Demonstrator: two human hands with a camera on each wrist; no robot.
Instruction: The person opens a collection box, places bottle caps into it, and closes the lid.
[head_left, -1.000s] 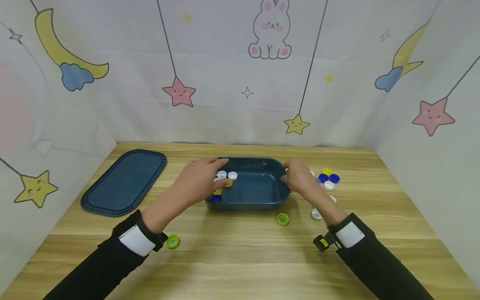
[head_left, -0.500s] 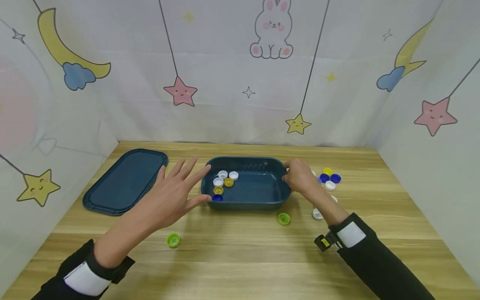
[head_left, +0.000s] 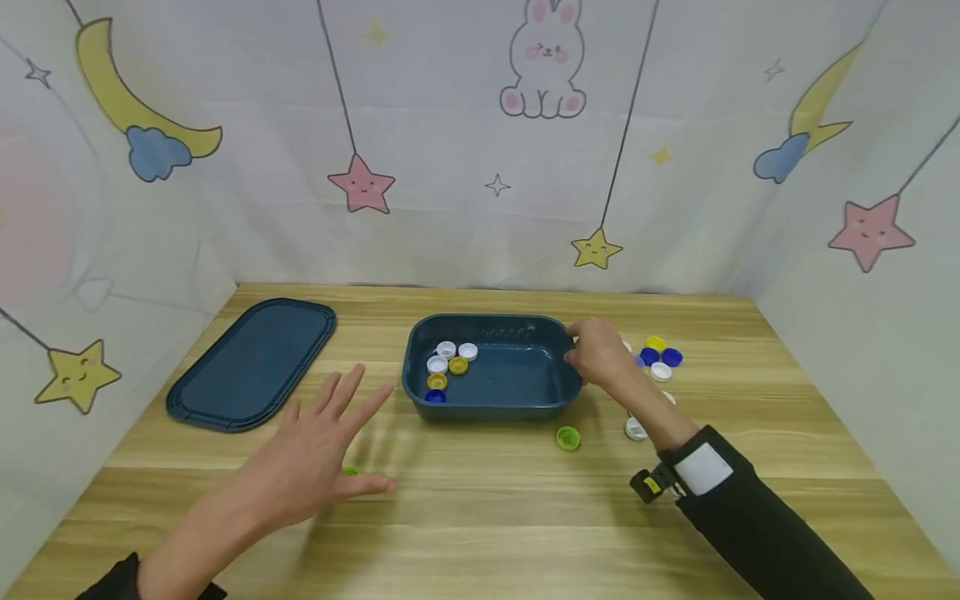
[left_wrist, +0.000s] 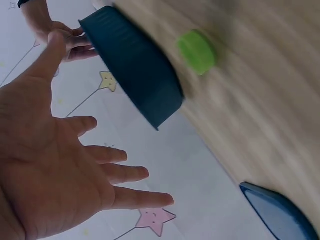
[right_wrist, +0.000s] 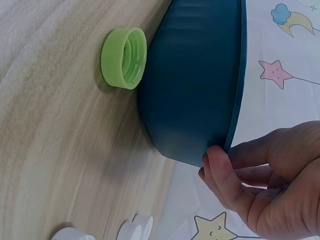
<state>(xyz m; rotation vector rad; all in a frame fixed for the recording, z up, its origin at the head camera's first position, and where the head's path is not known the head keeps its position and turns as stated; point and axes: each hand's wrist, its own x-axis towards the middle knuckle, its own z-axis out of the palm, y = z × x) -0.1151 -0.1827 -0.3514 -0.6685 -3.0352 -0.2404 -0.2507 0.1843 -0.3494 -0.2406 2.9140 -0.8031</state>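
Behind the dish (head_left: 491,413), a pale cloth backdrop (head_left: 465,258), lightly creased and printed with pastel drawings. Beneath the dish, a surface (head_left: 480,525) with yellow-brown wood grain. The dish itself: dark blue, glossy, a deep rounded rectangle with flaring walls, standing upright; I touch it with my right hand (head_left: 597,354) alone. Left of the dish, a flat tray (head_left: 251,367) of like colour, with rounded corners and a raised rim. In front of the dish, towards its left, my left hand (head_left: 318,458): fingers spread, grasping nothing, apart from the walls. At the right end of the dish, my right hand pinches the rim between thumb and fingers. In the left part of the dish, three white caps (head_left: 437,365), two yellow caps (head_left: 458,366) and one blue cap (head_left: 436,397), all short and round. Just in front of the dish, near its right corner, a green cap (head_left: 568,438), finely ribbed, hollow side up. Farther forward and left of the dish, a second green cap (head_left: 350,472), mostly hidden by my left hand. Right of the dish, loose caps (head_left: 661,372) in white, blue and yellow.
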